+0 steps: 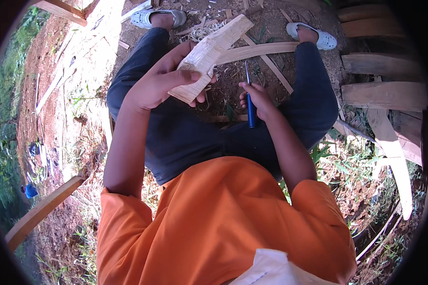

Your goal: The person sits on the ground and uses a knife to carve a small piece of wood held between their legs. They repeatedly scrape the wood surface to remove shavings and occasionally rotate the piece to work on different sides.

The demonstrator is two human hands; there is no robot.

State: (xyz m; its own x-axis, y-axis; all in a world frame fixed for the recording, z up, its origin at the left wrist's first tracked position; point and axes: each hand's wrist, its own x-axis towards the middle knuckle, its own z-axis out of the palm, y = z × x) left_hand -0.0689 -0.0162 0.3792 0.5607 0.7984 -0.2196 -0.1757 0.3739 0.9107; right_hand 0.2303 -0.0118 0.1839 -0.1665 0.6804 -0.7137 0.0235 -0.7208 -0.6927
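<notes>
My left hand [164,81] is closed around a pale, rough-cut piece of wood [218,43], with the thumb across its near end. The wood slants up and away to the right, and its far end tapers to an angled cut. Between my knees, my right hand [257,99] grips a screwdriver [251,118] with a blue handle. Its thin metal shaft points away from me, apart from the wood. The exact shape of the tip is too small to make out.
Pale shavings [208,31] and thin wood strips [276,73] litter the ground between my feet. A curved board [261,51] lies across there. Several planks [385,95] are stacked at the right, and a wooden beam [45,209] sticks out at the lower left.
</notes>
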